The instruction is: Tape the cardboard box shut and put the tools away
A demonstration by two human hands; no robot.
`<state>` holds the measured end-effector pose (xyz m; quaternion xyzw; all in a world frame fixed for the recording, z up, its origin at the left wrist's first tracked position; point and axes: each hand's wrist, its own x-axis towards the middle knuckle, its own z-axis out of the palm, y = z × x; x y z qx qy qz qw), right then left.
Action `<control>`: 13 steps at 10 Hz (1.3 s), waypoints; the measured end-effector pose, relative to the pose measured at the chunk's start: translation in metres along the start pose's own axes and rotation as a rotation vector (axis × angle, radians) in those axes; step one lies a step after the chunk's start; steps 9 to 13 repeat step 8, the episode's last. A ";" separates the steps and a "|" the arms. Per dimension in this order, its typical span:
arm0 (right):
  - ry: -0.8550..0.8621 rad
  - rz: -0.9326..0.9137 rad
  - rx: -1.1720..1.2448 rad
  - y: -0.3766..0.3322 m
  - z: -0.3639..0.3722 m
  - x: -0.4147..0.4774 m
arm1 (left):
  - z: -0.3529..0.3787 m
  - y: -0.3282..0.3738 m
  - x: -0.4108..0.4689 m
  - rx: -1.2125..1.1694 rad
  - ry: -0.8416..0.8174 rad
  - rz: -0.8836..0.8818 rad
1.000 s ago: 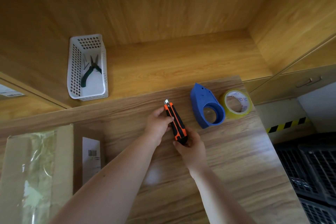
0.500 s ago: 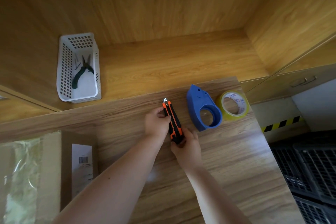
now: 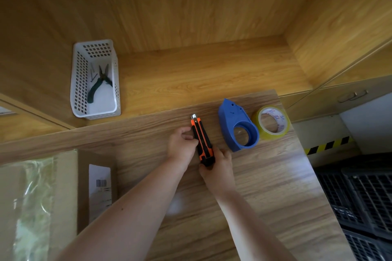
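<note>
An orange and black utility knife [image 3: 201,140] is held over the wooden table [image 3: 265,186], with a short blade tip showing at its far end. My right hand [image 3: 217,167] grips its near end. My left hand [image 3: 182,146] pinches its side near the slider. Right of the knife lies a blue tape dispenser [image 3: 237,125], and a yellowish roll of clear tape [image 3: 272,123] touches it. The cardboard box [image 3: 38,203], with clear tape along its top and a white label on its side, sits at the lower left.
A white perforated basket [image 3: 95,79] holding green-handled pliers [image 3: 99,82] stands on the wooden shelf [image 3: 201,74] behind the table. Dark plastic crates [image 3: 360,201] are stacked on the floor at the right, below a black and yellow hazard stripe [image 3: 326,146].
Both hands stay on the knife. The view has shifted slightly; the blade tip looks about the same length.
</note>
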<state>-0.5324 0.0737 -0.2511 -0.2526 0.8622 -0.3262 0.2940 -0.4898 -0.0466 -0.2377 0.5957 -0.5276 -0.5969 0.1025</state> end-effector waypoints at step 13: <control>0.009 -0.059 0.160 -0.042 -0.054 -0.043 | -0.076 0.013 -0.083 0.006 0.081 0.087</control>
